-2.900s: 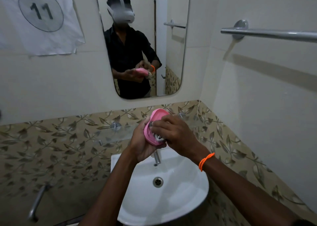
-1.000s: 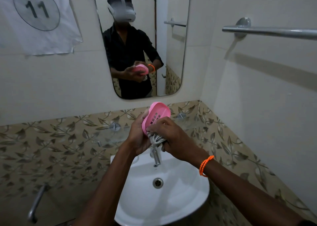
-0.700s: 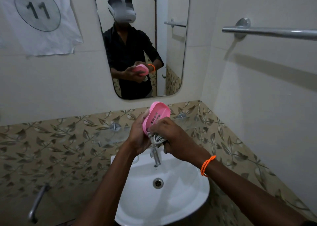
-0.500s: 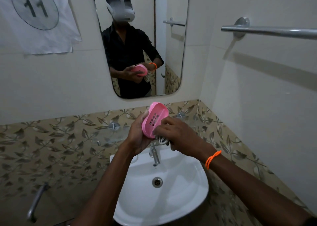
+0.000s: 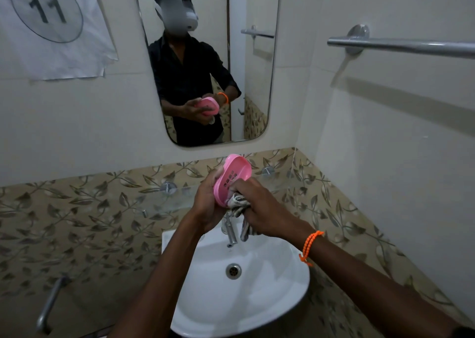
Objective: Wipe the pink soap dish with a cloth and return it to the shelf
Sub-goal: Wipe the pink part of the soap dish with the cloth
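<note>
The left hand (image 5: 205, 204) grips the oval pink plastic soap dish (image 5: 232, 179) from behind, tilting its slotted inside toward the right hand (image 5: 259, 209), which is clenched on a bunched grey-and-white cloth (image 5: 237, 201) pressed into the dish's lower end. Holding the dish upright probably opens its hollow to the cloth, while the left palm braces it against the rubbing. Both hands work above the white ceramic basin (image 5: 270, 286), just over the chrome tap (image 5: 230, 231), likely so any drips fall in. The clear glass shelf (image 5: 164, 201) beyond the hands is faint. The cloth's full size and the dish's lower rim are hidden by fingers.
</note>
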